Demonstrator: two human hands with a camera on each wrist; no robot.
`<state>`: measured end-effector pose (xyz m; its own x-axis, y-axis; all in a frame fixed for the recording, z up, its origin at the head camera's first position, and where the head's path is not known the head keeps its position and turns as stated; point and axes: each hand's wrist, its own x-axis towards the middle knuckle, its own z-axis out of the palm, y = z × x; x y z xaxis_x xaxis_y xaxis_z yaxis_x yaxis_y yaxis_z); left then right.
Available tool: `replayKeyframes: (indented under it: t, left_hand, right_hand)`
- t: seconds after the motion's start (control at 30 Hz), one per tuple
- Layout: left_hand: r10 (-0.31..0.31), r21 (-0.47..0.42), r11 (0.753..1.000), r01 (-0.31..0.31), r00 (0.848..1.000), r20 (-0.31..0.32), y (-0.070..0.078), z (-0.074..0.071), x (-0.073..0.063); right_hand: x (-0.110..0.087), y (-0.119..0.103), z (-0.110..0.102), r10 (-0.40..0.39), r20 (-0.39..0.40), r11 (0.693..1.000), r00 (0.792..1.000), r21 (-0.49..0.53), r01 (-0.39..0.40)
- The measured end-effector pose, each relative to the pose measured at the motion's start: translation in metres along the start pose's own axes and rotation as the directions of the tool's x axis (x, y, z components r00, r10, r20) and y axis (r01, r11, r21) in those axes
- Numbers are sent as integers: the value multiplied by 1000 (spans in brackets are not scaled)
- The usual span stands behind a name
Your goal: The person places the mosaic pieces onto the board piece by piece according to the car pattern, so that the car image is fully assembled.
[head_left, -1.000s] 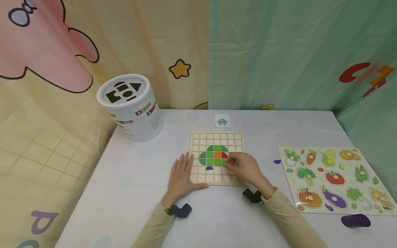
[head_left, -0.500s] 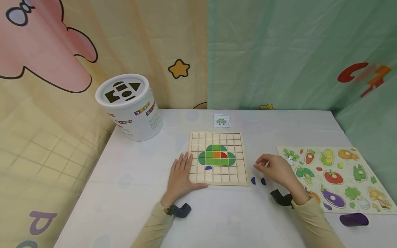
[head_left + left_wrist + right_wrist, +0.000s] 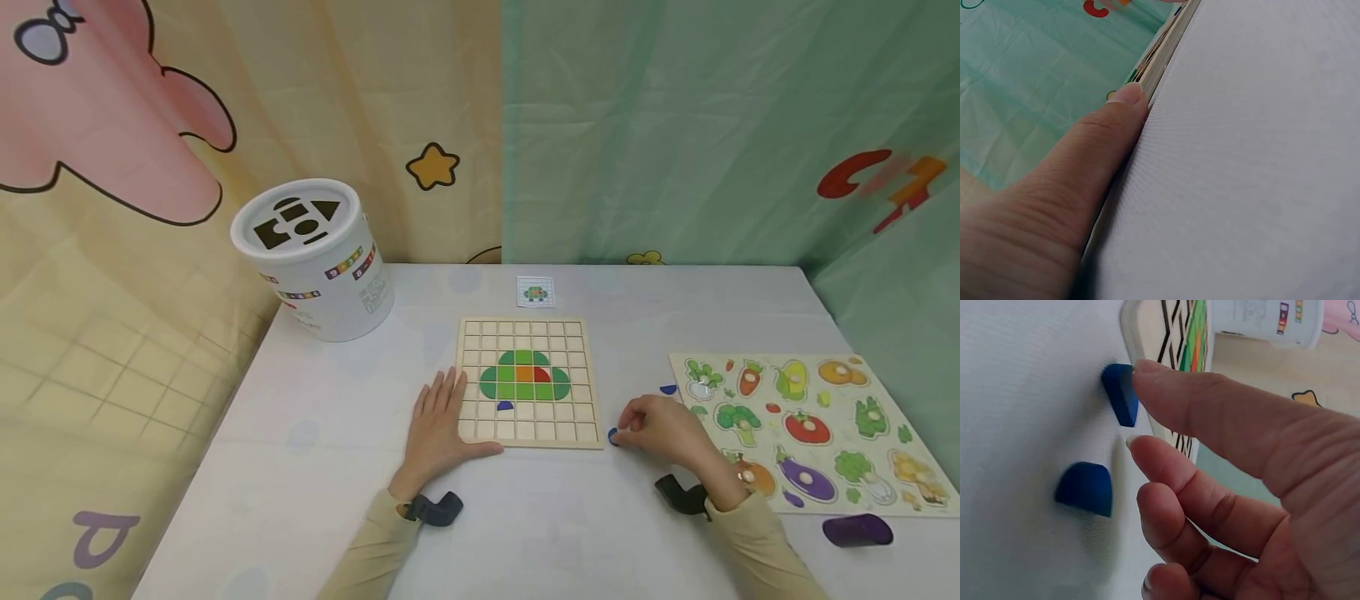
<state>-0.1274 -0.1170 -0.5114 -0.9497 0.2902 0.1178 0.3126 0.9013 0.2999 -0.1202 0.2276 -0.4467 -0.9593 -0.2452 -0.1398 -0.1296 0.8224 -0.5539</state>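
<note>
A wooden grid board (image 3: 592, 417) lies on the table. It bears a green, orange and red pattern (image 3: 525, 375) and a blue half-circle piece (image 3: 505, 406) below it. My left hand (image 3: 437, 433) rests along the board's left side and lower corner, fingers straight. In the left wrist view its thumb (image 3: 1085, 144) lies against the board's edge. Just right of the board, my right hand (image 3: 663, 429) touches another blue half-circle piece (image 3: 1121, 394) with its thumb. The index fingertip stays apart from that piece, fingers loosely bent. A further blue half-circle piece (image 3: 1085, 489) lies under the fingers.
A small picture card (image 3: 536, 292) lies behind the board. At the back left stands a white bucket (image 3: 330, 283) with shaped holes in its lid. On the right are a vegetable puzzle board (image 3: 768, 429), a blue piece (image 3: 668, 389) and a purple cup-like object (image 3: 857, 530).
My right hand has left the board, moved right, then come down to the blue piece. The green piece at the pattern's right end is now uncovered. My left hand has stayed in place.
</note>
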Motion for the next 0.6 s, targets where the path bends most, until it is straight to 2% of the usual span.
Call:
replayKeyframes:
  t: [0.27, 0.6]
  left_hand:
    - [1, 16, 1000, -1, 1000, -2, -2, 3, 1]
    - [-3, -7, 1000, 3, 1000, 0, 0, 1, 0]
  right_hand:
    - [0, -2, 1, 16, 0, 1000, 1000, -18, -16]
    - [-1, -1, 1, 3, -8, 998, 1000, -59, -4]
